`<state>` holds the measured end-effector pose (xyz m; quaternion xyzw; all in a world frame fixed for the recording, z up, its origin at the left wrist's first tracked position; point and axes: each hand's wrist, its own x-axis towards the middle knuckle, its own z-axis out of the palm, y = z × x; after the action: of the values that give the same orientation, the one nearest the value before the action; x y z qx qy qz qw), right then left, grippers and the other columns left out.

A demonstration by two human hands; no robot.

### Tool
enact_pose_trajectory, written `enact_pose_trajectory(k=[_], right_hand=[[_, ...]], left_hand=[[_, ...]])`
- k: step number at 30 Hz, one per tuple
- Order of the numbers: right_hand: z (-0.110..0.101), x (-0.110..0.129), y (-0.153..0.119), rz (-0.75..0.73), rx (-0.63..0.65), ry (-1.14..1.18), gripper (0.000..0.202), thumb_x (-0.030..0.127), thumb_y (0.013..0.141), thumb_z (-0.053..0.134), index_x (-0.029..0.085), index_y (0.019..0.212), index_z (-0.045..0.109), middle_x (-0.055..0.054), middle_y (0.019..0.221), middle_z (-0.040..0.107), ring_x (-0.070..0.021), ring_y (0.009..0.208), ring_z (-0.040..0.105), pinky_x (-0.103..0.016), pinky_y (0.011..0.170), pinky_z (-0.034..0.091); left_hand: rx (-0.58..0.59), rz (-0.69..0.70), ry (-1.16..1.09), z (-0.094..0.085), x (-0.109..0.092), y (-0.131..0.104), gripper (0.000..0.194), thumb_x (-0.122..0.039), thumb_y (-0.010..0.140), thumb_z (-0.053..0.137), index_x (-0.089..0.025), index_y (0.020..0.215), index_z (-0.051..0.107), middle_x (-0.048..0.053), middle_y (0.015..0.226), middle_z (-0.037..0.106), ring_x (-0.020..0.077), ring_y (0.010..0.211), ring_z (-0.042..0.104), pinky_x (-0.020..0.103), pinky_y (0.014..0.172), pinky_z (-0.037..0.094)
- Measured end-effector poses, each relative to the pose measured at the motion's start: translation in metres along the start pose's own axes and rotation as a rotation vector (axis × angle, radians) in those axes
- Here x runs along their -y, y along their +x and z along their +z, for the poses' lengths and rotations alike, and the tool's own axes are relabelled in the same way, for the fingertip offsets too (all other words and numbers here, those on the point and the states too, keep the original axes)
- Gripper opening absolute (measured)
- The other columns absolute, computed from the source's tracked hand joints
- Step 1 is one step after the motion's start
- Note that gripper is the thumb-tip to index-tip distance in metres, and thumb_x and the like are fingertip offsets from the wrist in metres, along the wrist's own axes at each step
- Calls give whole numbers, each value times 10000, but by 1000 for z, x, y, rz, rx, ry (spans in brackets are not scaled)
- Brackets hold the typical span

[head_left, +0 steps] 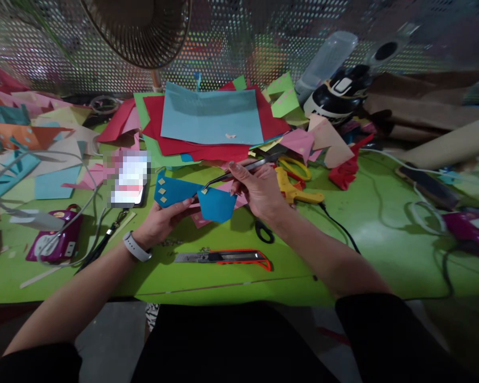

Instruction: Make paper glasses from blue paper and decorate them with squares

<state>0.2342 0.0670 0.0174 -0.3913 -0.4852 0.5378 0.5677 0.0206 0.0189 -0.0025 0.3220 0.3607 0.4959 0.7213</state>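
Observation:
A blue paper piece with small pale diamond shapes along its left end is pinched in my left hand. My right hand holds curved metal tweezers, whose tip touches a small pale piece near the top edge of the blue paper. Pink paper lies behind and below it. Closer to me, a utility knife with an orange-red edge rests on the green table, its blade pointing left. Beside my right wrist are black scissor handles.
Stacked coloured sheets lie behind my hands. A lit phone and purple device are at left. A yellow glue gun with a cord sits at right. A fan stands behind; paper pieces crowd the back left.

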Motion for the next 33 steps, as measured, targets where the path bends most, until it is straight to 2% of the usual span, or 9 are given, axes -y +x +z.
enact_pose_trajectory(k=[15,24,28,33], right_hand=[[2,2,-1,30,17,18,368,560,649,877,233,702,716,73,482,595,-76,373,526,-203,373,441],[1,-2,-1,43,9,28,366,567,673,857,236,720,709,79,477,601,-73,384,527,-198,402,440],[1,-4,-1,52,0,43,344,540,681,863,234,725,711,70,495,616,-75,396,543,-196,391,406],[1,-5,0,63,-16,36,374,570,657,863,242,728,700,71,517,625,-83,400,541,-215,407,435]], left_hand=[[-18,-7,-32,1,-1,0,201,-225,711,883,-183,867,764,45,955,785,220,934,736,397,960,589],[-25,-1,-29,1,-2,-1,190,-219,723,869,-184,871,756,42,941,777,227,940,729,451,1017,554],[-18,3,-17,3,-3,-1,173,-220,726,860,-200,853,744,44,952,776,257,986,727,466,1038,541],[-35,4,0,4,-4,-1,198,-234,717,864,-197,861,734,55,969,778,284,1035,721,492,1052,528]])
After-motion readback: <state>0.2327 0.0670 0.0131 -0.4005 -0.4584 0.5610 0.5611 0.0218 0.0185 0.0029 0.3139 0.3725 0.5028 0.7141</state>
